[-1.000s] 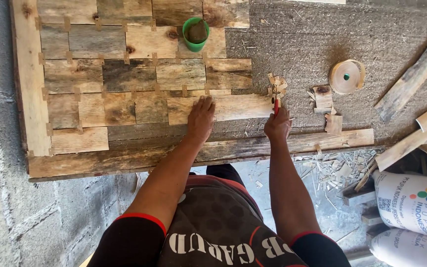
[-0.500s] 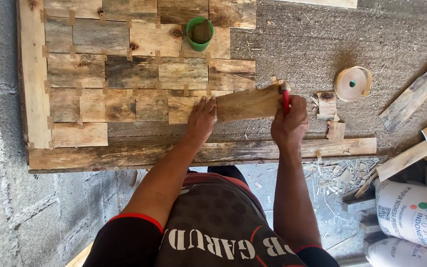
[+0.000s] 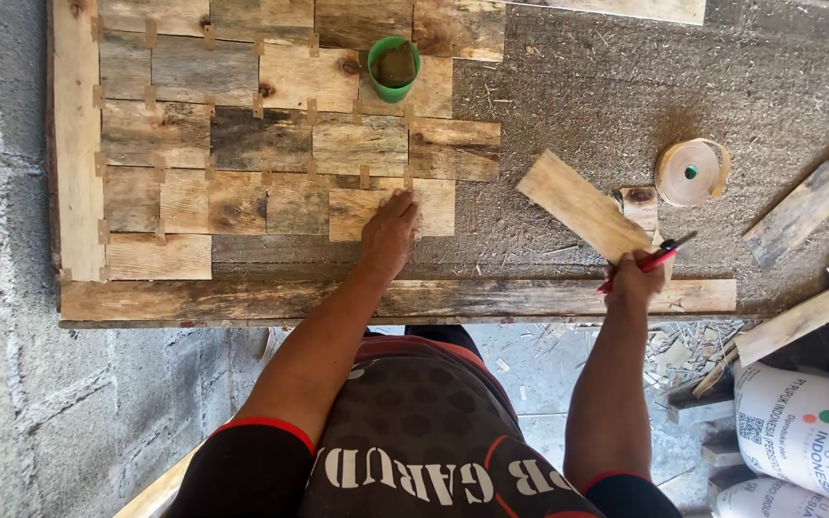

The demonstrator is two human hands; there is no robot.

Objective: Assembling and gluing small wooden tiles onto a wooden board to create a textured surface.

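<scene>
The right hand (image 3: 633, 280) is gripping a loose wooden slat (image 3: 582, 205) together with a red pencil (image 3: 647, 260), the slat's long axis slanting up-left from its fingers. The left hand (image 3: 390, 233) is pressing flat, fingers spread, on the laid block (image 3: 390, 208), with the slat lying well right of them.

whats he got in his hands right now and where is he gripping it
The right hand holds a loose wood plank by its near end, along with a red-and-black pencil. The left hand holds nothing; it rests flat on the laid wood pieces.

bright even daylight, soft shadows, sharp focus, slight edge distortion.
</scene>
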